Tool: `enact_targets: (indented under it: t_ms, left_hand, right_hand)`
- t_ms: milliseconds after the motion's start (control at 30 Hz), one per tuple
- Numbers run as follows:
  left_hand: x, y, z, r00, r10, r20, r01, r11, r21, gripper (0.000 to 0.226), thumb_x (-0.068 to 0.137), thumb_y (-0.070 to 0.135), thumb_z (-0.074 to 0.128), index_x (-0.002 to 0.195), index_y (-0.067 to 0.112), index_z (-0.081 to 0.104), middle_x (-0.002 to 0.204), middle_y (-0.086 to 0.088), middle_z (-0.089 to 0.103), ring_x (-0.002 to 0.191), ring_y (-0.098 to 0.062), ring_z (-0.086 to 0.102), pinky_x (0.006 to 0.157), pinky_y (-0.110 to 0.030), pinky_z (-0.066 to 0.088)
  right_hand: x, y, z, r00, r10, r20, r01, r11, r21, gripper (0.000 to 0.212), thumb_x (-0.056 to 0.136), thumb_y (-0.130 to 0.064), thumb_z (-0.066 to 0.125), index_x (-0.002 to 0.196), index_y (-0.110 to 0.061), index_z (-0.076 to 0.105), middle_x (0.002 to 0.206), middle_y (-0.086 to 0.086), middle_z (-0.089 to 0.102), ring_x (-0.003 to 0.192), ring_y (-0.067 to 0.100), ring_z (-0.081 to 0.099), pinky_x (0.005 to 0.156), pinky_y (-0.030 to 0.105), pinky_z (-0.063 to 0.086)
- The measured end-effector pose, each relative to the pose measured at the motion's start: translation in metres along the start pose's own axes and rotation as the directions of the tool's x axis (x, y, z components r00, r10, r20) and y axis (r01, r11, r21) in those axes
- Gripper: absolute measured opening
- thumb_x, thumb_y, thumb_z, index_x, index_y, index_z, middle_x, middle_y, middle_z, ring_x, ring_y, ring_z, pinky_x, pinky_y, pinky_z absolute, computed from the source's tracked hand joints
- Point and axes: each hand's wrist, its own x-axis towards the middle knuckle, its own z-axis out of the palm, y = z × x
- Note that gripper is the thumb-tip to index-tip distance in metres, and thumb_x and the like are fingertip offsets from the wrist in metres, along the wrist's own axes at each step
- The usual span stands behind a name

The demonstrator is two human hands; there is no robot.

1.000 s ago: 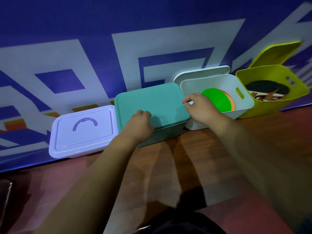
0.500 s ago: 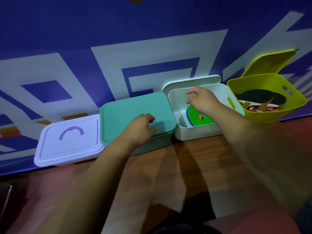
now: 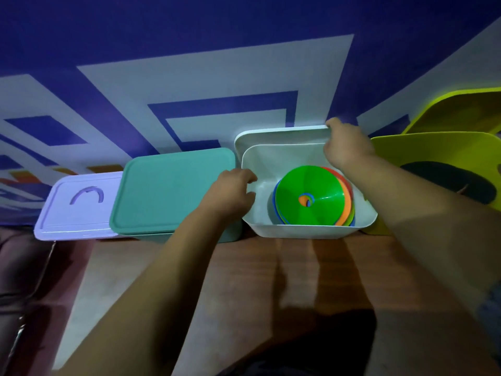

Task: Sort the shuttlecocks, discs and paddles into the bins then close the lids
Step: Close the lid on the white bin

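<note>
White bin open, lid gripped.
Our right hand (image 3: 347, 145) grips the smooth white lid (image 3: 279, 135) behind the rounded white bin (image 3: 298, 230); our left hand (image 3: 230, 192) curls over its rim; glossy cone-shaped discs (image 3: 309, 195) lie stacked inside.

open white bin (image 3: 309, 229) with stacked discs (image 3: 311, 195), green on top, lid (image 3: 282, 135) propped behind, teal bin (image 3: 173, 191) lidded, paddles (image 3: 447, 180) in open yellow bin (image 3: 433, 147)

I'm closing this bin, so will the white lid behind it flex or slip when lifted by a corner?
Probably light: the white lid looks like thin plastic. Gripped at one corner by the right hand, it may flex and swing. Its smooth surface could slip.
</note>
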Motion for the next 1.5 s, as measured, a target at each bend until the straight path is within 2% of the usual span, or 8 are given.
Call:
enact_targets:
  t_ms: [200, 467, 667, 767, 867, 1000, 1300, 1500]
  left_hand:
    - [0.001, 0.006, 0.020, 0.987, -0.157, -0.024, 0.157, 0.987, 0.014, 0.042, 0.096, 0.024, 0.061, 0.137, 0.016, 0.064, 0.130, -0.009, 0.063, 0.116, -0.031, 0.059, 0.098, -0.043, 0.054]
    - [0.004, 0.017, 0.014, 0.963, -0.232, -0.140, 0.209, 0.965, -0.161, 0.035, 0.097, 0.022, 0.064, 0.131, 0.013, 0.065, 0.124, -0.009, 0.062, 0.099, -0.023, 0.058, 0.085, -0.028, 0.043]
    - [0.009, 0.031, 0.001, 0.886, -0.225, -0.406, 0.131, 0.960, -0.246, 0.056, 0.089, 0.018, 0.069, 0.141, 0.012, 0.051, 0.138, -0.011, 0.048, 0.107, -0.036, 0.060, 0.090, -0.047, 0.054]
    - [0.005, 0.040, 0.004, 0.833, -0.175, -0.525, 0.118, 0.983, -0.140, 0.070, 0.084, 0.011, 0.069, 0.150, 0.009, 0.046, 0.145, -0.018, 0.046, 0.120, -0.041, 0.053, 0.098, -0.050, 0.048]
    - [-0.001, 0.045, 0.010, 0.871, -0.058, -0.488, 0.082, 0.996, 0.028, 0.072, 0.082, 0.010, 0.066, 0.151, 0.015, 0.049, 0.149, -0.016, 0.049, 0.125, -0.041, 0.047, 0.105, -0.049, 0.043]
    - [-0.012, 0.039, 0.027, 0.931, 0.132, -0.341, -0.065, 0.978, 0.200, 0.053, 0.084, 0.013, 0.063, 0.137, 0.021, 0.068, 0.135, -0.008, 0.066, 0.113, -0.041, 0.058, 0.091, -0.045, 0.051]
    - [-0.062, 0.032, 0.061, 0.915, 0.192, -0.354, -0.120, 0.969, 0.214, 0.051, 0.078, 0.016, 0.064, 0.127, 0.023, 0.073, 0.123, 0.001, 0.071, 0.100, -0.033, 0.059, 0.080, -0.042, 0.050]
    - [-0.094, 0.025, 0.085, 0.927, 0.214, -0.307, -0.157, 0.967, 0.200, 0.050, 0.080, 0.018, 0.071, 0.129, 0.019, 0.066, 0.126, 0.000, 0.065, 0.106, -0.030, 0.055, 0.086, -0.044, 0.048]
  right_hand:
    - [0.012, 0.013, 0.011, 0.995, -0.063, -0.078, 0.049, 0.985, -0.167, 0.013, 0.101, -0.017, 0.055, 0.112, -0.017, 0.063, 0.104, 0.018, 0.070, 0.098, 0.043, 0.067, 0.072, 0.040, 0.044]
    - [0.006, 0.031, -0.020, 0.960, -0.112, -0.255, 0.110, 0.994, -0.025, 0.025, 0.105, -0.031, 0.052, 0.103, -0.017, 0.072, 0.090, 0.013, 0.069, 0.078, 0.035, 0.054, 0.066, 0.036, 0.039]
    - [-0.035, 0.048, -0.031, 0.930, -0.099, -0.353, 0.164, 0.974, 0.159, 0.045, 0.090, -0.051, 0.048, 0.123, -0.030, 0.069, 0.094, 0.006, 0.078, 0.093, 0.035, 0.070, 0.077, 0.043, 0.060]
    - [-0.069, 0.054, -0.021, 0.943, -0.062, -0.326, 0.162, 0.943, 0.290, 0.046, 0.087, -0.052, 0.053, 0.126, -0.035, 0.070, 0.099, 0.002, 0.080, 0.097, 0.030, 0.073, 0.084, 0.044, 0.061]
    - [-0.101, 0.065, -0.006, 0.956, -0.065, -0.285, 0.165, 0.925, 0.342, 0.044, 0.088, -0.052, 0.054, 0.125, -0.035, 0.072, 0.096, -0.001, 0.080, 0.094, 0.024, 0.076, 0.084, 0.043, 0.061]
    - [-0.133, 0.077, 0.007, 0.956, -0.072, -0.285, 0.176, 0.916, 0.360, 0.033, 0.093, -0.039, 0.068, 0.124, -0.034, 0.076, 0.090, -0.002, 0.077, 0.088, 0.019, 0.072, 0.082, 0.037, 0.060]
    - [-0.186, 0.096, 0.021, 0.936, -0.151, -0.317, 0.233, 0.943, 0.239, 0.029, 0.091, -0.023, 0.075, 0.120, -0.026, 0.079, 0.074, 0.000, 0.068, 0.073, 0.025, 0.064, 0.068, 0.035, 0.050]
    - [-0.217, 0.099, 0.036, 0.944, -0.168, -0.284, 0.217, 0.965, 0.149, 0.029, 0.094, -0.027, 0.078, 0.123, -0.025, 0.078, 0.093, -0.002, 0.077, 0.087, 0.022, 0.066, 0.073, 0.035, 0.048]
